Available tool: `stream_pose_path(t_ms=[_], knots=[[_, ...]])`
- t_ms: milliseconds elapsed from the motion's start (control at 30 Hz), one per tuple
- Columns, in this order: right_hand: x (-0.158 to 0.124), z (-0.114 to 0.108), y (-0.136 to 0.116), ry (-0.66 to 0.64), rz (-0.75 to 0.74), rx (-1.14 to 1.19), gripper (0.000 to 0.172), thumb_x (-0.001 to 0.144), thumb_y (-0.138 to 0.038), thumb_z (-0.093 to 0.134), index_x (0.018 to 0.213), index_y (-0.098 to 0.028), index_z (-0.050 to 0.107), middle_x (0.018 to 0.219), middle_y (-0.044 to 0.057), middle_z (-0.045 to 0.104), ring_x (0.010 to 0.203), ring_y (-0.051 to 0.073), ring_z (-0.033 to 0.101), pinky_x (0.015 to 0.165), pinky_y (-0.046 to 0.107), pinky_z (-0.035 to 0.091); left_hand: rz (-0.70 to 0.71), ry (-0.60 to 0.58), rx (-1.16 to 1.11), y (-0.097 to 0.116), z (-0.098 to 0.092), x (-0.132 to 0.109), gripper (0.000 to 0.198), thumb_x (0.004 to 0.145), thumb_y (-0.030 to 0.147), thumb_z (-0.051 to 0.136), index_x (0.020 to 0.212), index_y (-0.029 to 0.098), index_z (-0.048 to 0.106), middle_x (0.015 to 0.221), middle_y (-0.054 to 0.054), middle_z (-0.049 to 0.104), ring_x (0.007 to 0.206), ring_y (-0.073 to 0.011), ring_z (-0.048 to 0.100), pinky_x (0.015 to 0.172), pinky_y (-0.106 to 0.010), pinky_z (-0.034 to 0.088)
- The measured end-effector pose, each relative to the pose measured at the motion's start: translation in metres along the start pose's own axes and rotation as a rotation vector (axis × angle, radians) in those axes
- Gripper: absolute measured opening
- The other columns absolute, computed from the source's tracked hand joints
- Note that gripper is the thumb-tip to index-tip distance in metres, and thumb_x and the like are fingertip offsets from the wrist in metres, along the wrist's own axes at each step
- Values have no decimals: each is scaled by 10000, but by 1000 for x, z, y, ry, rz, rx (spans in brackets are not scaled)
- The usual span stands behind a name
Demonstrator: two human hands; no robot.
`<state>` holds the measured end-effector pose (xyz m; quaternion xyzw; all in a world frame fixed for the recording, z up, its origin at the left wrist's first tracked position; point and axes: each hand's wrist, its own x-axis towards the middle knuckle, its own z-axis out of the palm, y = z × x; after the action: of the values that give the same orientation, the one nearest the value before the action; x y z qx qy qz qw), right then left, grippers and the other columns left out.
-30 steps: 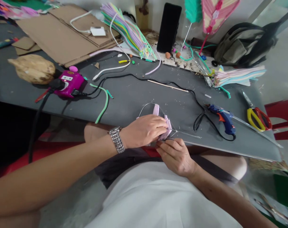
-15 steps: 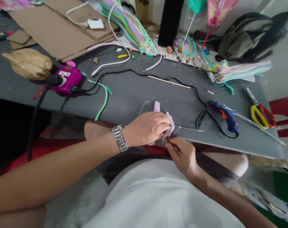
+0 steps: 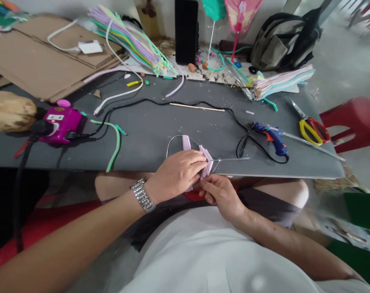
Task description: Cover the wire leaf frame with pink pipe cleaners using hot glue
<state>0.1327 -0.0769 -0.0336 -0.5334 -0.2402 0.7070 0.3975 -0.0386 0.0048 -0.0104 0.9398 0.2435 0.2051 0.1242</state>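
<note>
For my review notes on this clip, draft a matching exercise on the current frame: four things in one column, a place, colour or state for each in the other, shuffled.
Things
1. wire frame
2. glue gun
3. scissors
4. phone

Descriptions
A. stands upright at the back of the table
B. has one yellow and one red handle loop
C. partly covered by the left hand
D. blue, with an orange trigger

Pairs: 1-C, 2-D, 3-B, 4-A

The left hand [image 3: 177, 173] (watch [image 3: 143, 195] on the wrist) and right hand [image 3: 223, 196] hold a lilac-wrapped wire frame [image 3: 208, 166].
</note>
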Motion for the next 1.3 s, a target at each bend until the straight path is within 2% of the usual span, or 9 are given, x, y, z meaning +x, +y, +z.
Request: stream_pose_path(t_ms=[133, 267, 400, 467, 533, 733, 867, 1000, 1300], knots=[[-1, -4, 0, -46, 0, -13, 342, 706, -472, 820, 725, -173, 656, 572, -10, 664, 405, 41, 369, 420, 216, 209, 65, 6, 52, -2, 4, -2, 201, 987, 132, 584, 1149, 90, 695, 1192, -150, 748, 1191, -275, 681, 1058, -466, 583], [-11, -20, -7, -88, -77, -244, 265, 786, -430, 753, 769, -176, 678, 632, 13, 697, 443, 68, 424, 442, 224, 287, 113, 18, 95, -4, 5, -2, 202, 1020, 165, 553, 1132, 93, 705, 1192, -153, 753, 1200, -272, 687, 1054, -456, 596], [-29, -53, -23, 122, -429, -655, 173, 917, -327, 651, 902, -181, 743, 712, 21, 712, 569, 116, 564, 544, 246, 429, 161, 9, 117, -7, 3, -1, 197, 1025, 172, 551, 1123, 96, 703, 1215, -161, 746, 1178, -264, 701, 1030, -432, 610], [-35, -68, -32, 270, -653, -865, 142, 950, -258, 621, 935, -189, 744, 729, 14, 705, 579, 117, 574, 567, 251, 450, 184, 8, 140, -7, 2, 0, 185, 1022, 159, 547, 1100, 95, 703, 1204, -166, 746, 1167, -262, 707, 1010, -415, 616], [-36, -75, -38, 339, -858, -1037, 128, 963, -192, 603, 950, -195, 730, 737, 9, 695, 577, 116, 573, 570, 254, 455, 194, 6, 160, -6, 1, 1, 174, 1015, 143, 545, 1079, 99, 701, 1189, -170, 747, 1163, -262, 710, 996, -406, 618], [-12, -50, -28, 46, -1272, -1348, 101, 982, -135, 604, 970, -173, 697, 914, 74, 740, 784, 167, 648, 708, 297, 484, 147, 1, 144, -3, 2, 0, 182, 1007, 142, 559, 1125, 109, 693, 1229, -175, 737, 1191, -266, 705, 1007, -426, 609], [3, -36, -18, 33, -1384, -1472, 179, 987, -125, 581, 841, -184, 666, 859, 57, 714, 726, 162, 575, 687, 314, 396, 149, 25, 125, -4, 5, -2, 196, 1012, 139, 550, 1136, 104, 697, 1252, -185, 732, 1219, -267, 695, 1016, -427, 606], [12, -36, -11, 52, -1472, -1505, 241, 980, -114, 566, 761, -196, 624, 766, 31, 662, 690, 160, 509, 696, 337, 334, 143, 23, 91, -6, 4, -2, 191, 1018, 144, 535, 1108, 127, 703, 1222, -161, 737, 1205, -248, 693, 1028, -416, 596], [22, -35, -7, 121, -1446, -1470, 166, 969, -168, 548, 833, -194, 640, 773, 39, 634, 721, 191, 465, 715, 353, 328, 166, -46, 113, -8, -2, 1, 163, 1015, 151, 548, 971, 155, 705, 1168, -133, 734, 1170, -231, 692, 979, -381, 610]])
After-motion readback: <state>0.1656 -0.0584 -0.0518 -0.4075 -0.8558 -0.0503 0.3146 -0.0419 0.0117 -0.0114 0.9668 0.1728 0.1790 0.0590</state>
